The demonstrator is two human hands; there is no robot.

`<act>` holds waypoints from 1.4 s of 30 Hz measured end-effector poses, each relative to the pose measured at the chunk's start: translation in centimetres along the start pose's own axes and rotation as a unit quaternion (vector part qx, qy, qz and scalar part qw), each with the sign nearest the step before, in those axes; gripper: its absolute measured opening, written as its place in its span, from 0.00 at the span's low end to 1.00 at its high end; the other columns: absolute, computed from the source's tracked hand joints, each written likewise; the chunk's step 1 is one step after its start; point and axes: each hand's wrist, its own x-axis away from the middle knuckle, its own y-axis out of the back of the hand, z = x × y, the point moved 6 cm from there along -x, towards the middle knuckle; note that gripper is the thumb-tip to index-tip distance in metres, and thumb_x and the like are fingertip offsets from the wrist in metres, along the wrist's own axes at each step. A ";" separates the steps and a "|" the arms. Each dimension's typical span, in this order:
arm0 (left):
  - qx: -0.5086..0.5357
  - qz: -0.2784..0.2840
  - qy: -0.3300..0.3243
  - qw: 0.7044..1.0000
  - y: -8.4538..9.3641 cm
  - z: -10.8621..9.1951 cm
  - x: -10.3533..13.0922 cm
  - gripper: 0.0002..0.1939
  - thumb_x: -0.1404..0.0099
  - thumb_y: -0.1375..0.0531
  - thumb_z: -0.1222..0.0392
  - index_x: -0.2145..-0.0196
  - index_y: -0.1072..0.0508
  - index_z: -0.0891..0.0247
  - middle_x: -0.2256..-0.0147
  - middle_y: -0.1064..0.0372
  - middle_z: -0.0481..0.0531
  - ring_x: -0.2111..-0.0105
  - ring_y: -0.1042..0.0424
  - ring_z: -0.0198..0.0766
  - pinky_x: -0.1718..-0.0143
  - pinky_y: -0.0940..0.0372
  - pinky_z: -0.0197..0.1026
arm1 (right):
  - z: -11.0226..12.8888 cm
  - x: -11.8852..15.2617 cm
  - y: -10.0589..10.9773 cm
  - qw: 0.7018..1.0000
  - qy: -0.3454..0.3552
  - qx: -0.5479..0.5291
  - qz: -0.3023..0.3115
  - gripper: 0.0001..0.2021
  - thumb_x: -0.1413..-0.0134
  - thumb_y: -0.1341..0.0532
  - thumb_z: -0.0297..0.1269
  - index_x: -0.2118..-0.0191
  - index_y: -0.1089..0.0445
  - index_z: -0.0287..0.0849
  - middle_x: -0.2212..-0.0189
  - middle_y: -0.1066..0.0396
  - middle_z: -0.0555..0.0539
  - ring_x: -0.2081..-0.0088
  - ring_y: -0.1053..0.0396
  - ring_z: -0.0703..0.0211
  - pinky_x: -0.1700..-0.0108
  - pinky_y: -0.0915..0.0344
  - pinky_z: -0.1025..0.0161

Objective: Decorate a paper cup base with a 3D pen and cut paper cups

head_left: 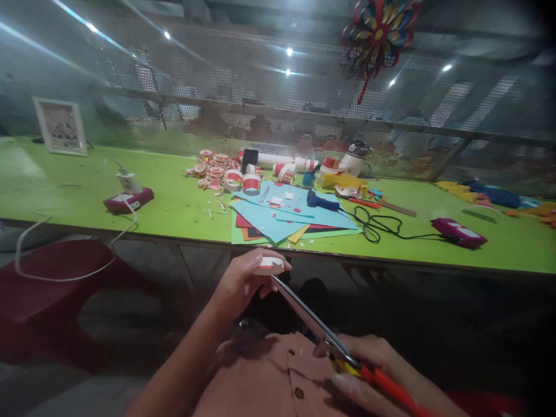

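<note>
In front of the table edge, my left hand (243, 284) is closed on a small white and red paper piece (270, 266) with a notched edge. My right hand (369, 365), at the lower right, grips scissors (310, 315) by their red and yellow handles. The long blades point up and left, and their tip is just below the paper piece. Whether the tip touches it I cannot tell. On the table beyond lie light blue paper sheets (271, 223) over red, black, orange and yellow ones.
A dark blue glue gun (322, 201) rests on the sheets, its black cable running to a purple power strip (459, 232). Cut paper cup rings (251, 183) and several round paper pieces (217, 165) stand behind. Another purple strip (129, 200) holds a charger. A red stool (56, 278) stands left.
</note>
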 end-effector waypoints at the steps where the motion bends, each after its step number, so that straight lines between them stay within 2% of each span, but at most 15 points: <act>1: 0.002 0.001 -0.001 1.000 0.0 0.0 0.1 0.18 0.37 0.42 0.50 0.62 0.23 0.70 0.68 0.25 0.58 0.79 0.34 0.32 0.82 0.44 0.32 | 0.0 -0.2 0.0 1.000 0.003 0.003 0.001 0.21 0.42 0.43 0.54 0.55 0.24 0.44 0.73 0.29 0.49 0.71 0.31 0.60 0.68 0.34 0.68; 5: 0.008 0.006 -0.008 1.000 0.0 -0.1 0.2 0.18 0.37 0.42 0.52 0.58 0.23 0.69 0.63 0.24 0.61 0.76 0.31 0.34 0.80 0.41 0.33 | -0.3 -0.6 -0.1 1.000 0.009 0.001 0.000 0.20 0.42 0.42 0.52 0.54 0.25 0.43 0.73 0.29 0.48 0.67 0.30 0.57 0.65 0.33 0.67; 9: 0.001 0.008 -0.024 1.000 0.0 -0.2 0.2 0.18 0.37 0.42 0.53 0.57 0.22 0.68 0.60 0.26 0.61 0.74 0.32 0.35 0.79 0.41 0.33 | -0.5 -0.9 -0.3 0.999 0.014 -0.014 0.025 0.22 0.41 0.43 0.53 0.52 0.26 0.41 0.74 0.29 0.49 0.70 0.31 0.60 0.66 0.33 0.68; 13: -0.006 0.009 -0.026 1.000 -0.1 -0.3 0.3 0.17 0.36 0.42 0.53 0.58 0.21 0.67 0.60 0.27 0.61 0.76 0.34 0.33 0.80 0.42 0.33 | -0.7 -0.9 -0.2 0.999 0.002 -0.024 0.030 0.22 0.42 0.43 0.54 0.53 0.25 0.43 0.78 0.33 0.52 0.75 0.34 0.63 0.68 0.34 0.69; 17: -0.010 0.002 -0.028 1.000 -0.1 -0.4 0.3 0.18 0.37 0.42 0.53 0.58 0.21 0.67 0.61 0.26 0.61 0.75 0.34 0.33 0.79 0.41 0.34 | -1.2 -0.5 0.1 1.000 -0.014 -0.022 0.009 0.20 0.43 0.41 0.53 0.54 0.24 0.46 0.75 0.31 0.51 0.73 0.34 0.61 0.69 0.34 0.69; 24: -0.031 0.032 -0.038 0.998 -0.1 -0.2 0.2 0.17 0.36 0.43 0.54 0.57 0.21 0.67 0.59 0.28 0.61 0.74 0.33 0.34 0.79 0.42 0.34 | -1.6 -0.5 0.2 0.999 -0.020 -0.042 0.024 0.21 0.43 0.42 0.54 0.55 0.22 0.45 0.76 0.31 0.49 0.74 0.33 0.60 0.68 0.34 0.68; 32: -0.043 0.041 -0.044 0.997 -0.1 -0.1 0.3 0.17 0.36 0.42 0.54 0.58 0.20 0.68 0.59 0.28 0.61 0.73 0.33 0.35 0.78 0.41 0.35 | -1.5 -0.6 -0.2 0.998 -0.026 -0.053 0.029 0.23 0.42 0.45 0.57 0.56 0.24 0.44 0.82 0.38 0.53 0.79 0.39 0.64 0.73 0.37 0.68; 35: -0.036 0.031 -0.042 0.998 0.0 0.0 0.3 0.17 0.36 0.42 0.54 0.57 0.21 0.68 0.60 0.28 0.61 0.74 0.33 0.35 0.79 0.41 0.35 | -1.7 -0.7 -0.4 0.998 -0.026 -0.051 0.019 0.22 0.42 0.44 0.56 0.56 0.24 0.44 0.80 0.36 0.51 0.76 0.35 0.61 0.70 0.35 0.67; 39: -0.032 0.008 -0.053 0.998 0.3 0.0 0.2 0.17 0.36 0.42 0.53 0.57 0.22 0.67 0.60 0.28 0.61 0.74 0.32 0.35 0.79 0.41 0.34 | -2.0 -0.9 -0.4 0.999 -0.012 -0.043 -0.017 0.20 0.43 0.42 0.54 0.60 0.23 0.43 0.70 0.28 0.47 0.66 0.29 0.54 0.62 0.32 0.64; 42: -0.032 0.000 -0.056 0.998 0.4 -0.1 0.2 0.17 0.36 0.41 0.54 0.56 0.22 0.67 0.59 0.28 0.62 0.72 0.31 0.37 0.79 0.39 0.34 | -1.8 -0.9 -0.6 0.999 0.001 -0.046 -0.017 0.19 0.42 0.43 0.52 0.58 0.23 0.44 0.70 0.27 0.47 0.65 0.28 0.52 0.60 0.31 0.62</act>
